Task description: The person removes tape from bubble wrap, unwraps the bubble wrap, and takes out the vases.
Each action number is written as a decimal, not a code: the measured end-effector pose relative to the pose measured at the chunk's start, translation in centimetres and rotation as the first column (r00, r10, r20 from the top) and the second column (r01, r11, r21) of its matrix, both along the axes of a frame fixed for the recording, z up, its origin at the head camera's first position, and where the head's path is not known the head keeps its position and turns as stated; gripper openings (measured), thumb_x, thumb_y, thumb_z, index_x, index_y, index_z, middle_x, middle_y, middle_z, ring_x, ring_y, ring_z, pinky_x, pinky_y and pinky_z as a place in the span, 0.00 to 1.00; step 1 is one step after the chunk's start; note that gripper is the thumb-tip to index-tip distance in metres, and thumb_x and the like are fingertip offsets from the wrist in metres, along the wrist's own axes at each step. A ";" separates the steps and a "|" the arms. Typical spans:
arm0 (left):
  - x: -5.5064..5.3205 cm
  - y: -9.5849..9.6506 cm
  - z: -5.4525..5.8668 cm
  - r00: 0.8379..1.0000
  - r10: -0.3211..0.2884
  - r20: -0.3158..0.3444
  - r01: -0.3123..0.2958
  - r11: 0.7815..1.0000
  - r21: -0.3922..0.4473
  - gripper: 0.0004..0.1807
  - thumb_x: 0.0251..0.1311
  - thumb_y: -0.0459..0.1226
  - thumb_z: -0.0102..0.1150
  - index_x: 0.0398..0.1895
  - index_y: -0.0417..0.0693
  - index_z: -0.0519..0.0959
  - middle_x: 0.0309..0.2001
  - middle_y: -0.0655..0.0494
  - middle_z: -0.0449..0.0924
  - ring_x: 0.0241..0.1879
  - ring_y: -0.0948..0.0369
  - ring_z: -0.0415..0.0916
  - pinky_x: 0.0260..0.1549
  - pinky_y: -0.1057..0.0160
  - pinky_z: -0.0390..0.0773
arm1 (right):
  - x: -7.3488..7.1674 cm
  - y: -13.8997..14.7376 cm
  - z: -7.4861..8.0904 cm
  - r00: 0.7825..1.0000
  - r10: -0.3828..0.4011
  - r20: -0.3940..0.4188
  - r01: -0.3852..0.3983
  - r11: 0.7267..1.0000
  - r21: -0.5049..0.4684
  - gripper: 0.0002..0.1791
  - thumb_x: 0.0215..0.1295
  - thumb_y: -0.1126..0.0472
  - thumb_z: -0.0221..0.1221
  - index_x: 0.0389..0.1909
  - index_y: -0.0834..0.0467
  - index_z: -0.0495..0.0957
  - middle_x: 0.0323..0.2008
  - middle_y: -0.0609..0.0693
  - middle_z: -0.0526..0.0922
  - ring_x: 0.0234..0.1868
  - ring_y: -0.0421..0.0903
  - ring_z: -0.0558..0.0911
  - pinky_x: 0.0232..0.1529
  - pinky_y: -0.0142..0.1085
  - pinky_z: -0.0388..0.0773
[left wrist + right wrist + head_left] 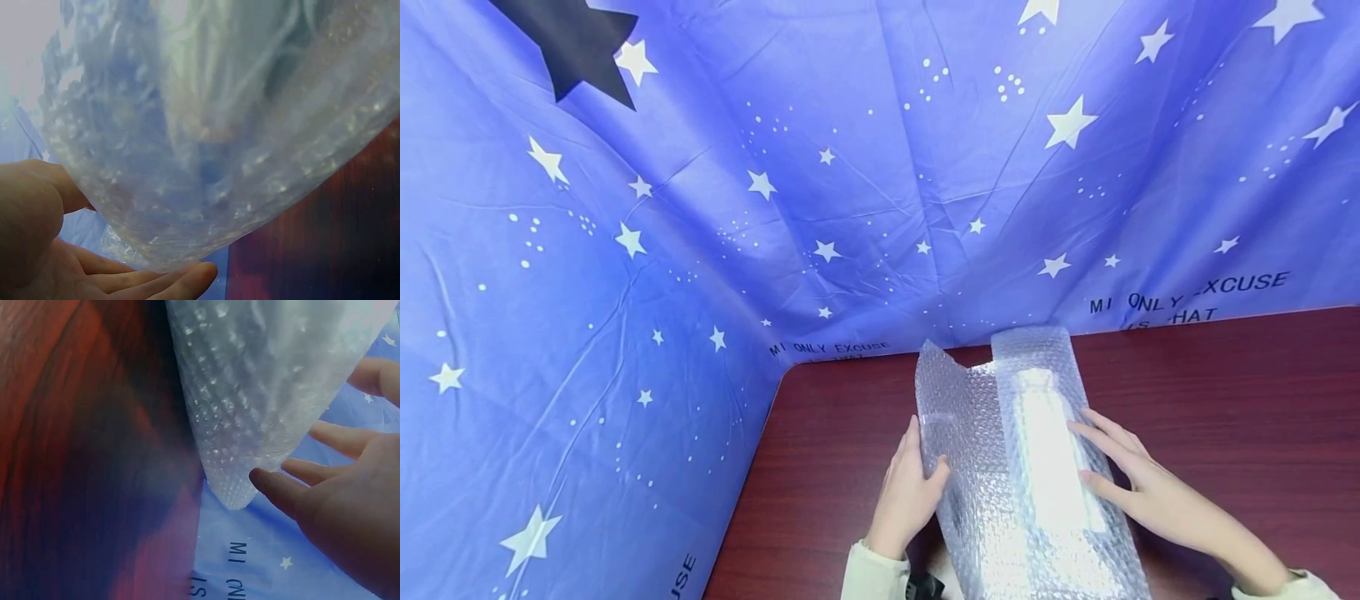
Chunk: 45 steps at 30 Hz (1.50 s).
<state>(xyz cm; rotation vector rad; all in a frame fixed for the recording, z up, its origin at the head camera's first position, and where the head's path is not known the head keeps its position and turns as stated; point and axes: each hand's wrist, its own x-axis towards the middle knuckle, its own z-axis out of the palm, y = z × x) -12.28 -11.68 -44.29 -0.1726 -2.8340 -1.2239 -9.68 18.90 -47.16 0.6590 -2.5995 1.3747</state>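
A sheet of clear bubble wrap (977, 533) lies over the table in front of me, its left flap raised. Under its folded right part shows a long, pale, bottle-like item (1051, 458), blurred by the wrap and glare. My left hand (910, 492) holds the left flap's edge between thumb and fingers; in the left wrist view the wrap (206, 206) runs down between them. My right hand (1138, 479) touches the right side of the wrapped item with spread, fairly straight fingers. In the right wrist view its fingertips (262, 478) are right at the wrap's edge.
The dark red wooden table (1240, 400) extends to both sides. A blue cloth (850, 208) with white stars hangs along the table's back and left edges. A black star shape (576, 50) is at the upper left. Pale sleeves (872, 575) cover the forearms.
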 end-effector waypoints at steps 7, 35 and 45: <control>0.4 -0.1 0.4 1.000 0.000 -0.009 0.000 1.000 -0.016 0.40 0.64 0.43 0.55 0.76 0.37 0.56 0.71 0.35 0.63 0.69 0.41 0.64 0.65 0.40 0.66 | 0.4 -1.4 1.5 0.986 -0.128 0.110 0.117 0.988 0.098 0.44 0.62 0.49 0.67 0.72 0.66 0.61 0.74 0.67 0.53 0.74 0.66 0.50 0.52 0.73 0.62; 1.1 0.6 1.1 0.996 -0.080 -0.024 0.080 0.997 -0.021 0.39 0.66 0.42 0.57 0.77 0.41 0.55 0.67 0.46 0.71 0.54 0.53 0.78 0.53 0.49 0.78 | 0.7 -9.3 1.4 0.887 0.063 -0.458 0.162 0.886 0.435 0.15 0.67 0.44 0.58 0.30 0.46 0.87 0.67 0.56 0.72 0.71 0.65 0.60 0.71 0.62 0.52; 1.1 0.5 1.1 0.994 -0.098 -0.039 0.097 0.995 -0.032 0.37 0.67 0.42 0.56 0.76 0.42 0.57 0.66 0.48 0.72 0.55 0.54 0.78 0.53 0.52 0.79 | 0.5 -9.3 1.6 0.879 0.044 -0.475 0.181 0.890 0.418 0.17 0.66 0.39 0.57 0.23 0.44 0.77 0.59 0.57 0.77 0.66 0.65 0.67 0.67 0.63 0.58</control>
